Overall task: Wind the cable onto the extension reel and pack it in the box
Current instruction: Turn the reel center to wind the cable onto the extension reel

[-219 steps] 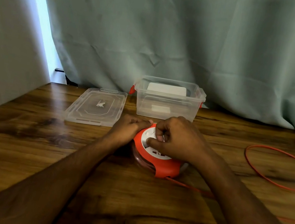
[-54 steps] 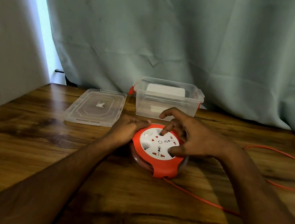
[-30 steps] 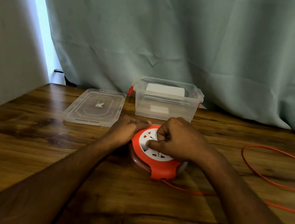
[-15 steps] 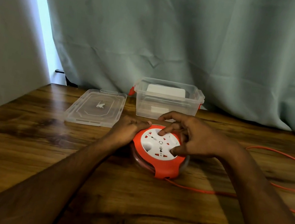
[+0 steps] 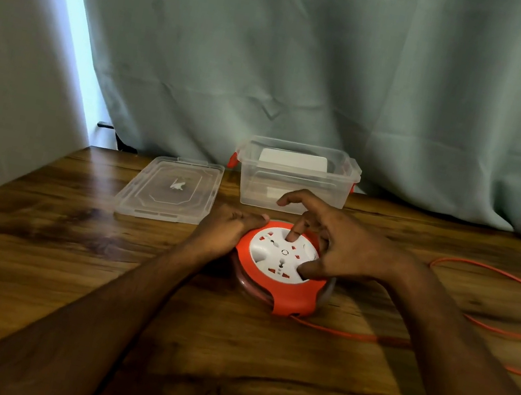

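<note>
One reel [image 5: 282, 264], one cable [image 5: 490, 328], one box [image 5: 293, 182], one lid [image 5: 172, 188], two hands, all on one worktop [image 5: 65, 267].

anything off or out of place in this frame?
Nothing damaged or spilled. The only loose end: much of the orange cable lies unwound in loops across the table on the right, trailing from the reel. The box stands open, its lid flat beside it.
</note>
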### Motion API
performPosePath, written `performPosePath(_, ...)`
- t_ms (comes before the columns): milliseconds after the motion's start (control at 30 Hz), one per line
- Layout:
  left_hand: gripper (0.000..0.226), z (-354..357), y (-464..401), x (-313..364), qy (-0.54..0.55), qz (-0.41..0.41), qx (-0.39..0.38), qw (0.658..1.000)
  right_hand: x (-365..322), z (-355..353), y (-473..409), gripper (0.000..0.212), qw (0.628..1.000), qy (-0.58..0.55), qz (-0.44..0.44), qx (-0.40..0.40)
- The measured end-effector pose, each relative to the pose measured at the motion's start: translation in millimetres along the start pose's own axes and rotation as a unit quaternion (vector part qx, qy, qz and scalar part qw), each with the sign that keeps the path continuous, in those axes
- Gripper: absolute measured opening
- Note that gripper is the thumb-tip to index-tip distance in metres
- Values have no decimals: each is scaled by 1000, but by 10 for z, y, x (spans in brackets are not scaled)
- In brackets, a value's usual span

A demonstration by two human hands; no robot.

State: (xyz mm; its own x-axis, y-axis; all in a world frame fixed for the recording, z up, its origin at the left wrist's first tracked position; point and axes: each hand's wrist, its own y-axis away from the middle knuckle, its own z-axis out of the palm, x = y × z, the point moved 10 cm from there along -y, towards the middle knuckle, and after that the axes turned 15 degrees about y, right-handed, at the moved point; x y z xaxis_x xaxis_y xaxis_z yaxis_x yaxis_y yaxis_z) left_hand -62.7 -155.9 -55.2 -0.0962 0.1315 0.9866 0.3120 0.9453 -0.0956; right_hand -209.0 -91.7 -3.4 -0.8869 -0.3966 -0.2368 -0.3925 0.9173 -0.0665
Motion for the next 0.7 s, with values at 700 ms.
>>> performPosePath(700,40,-17,-24,-44,2,-7,7,1000,-140,-98,32,52,992,103,55,43)
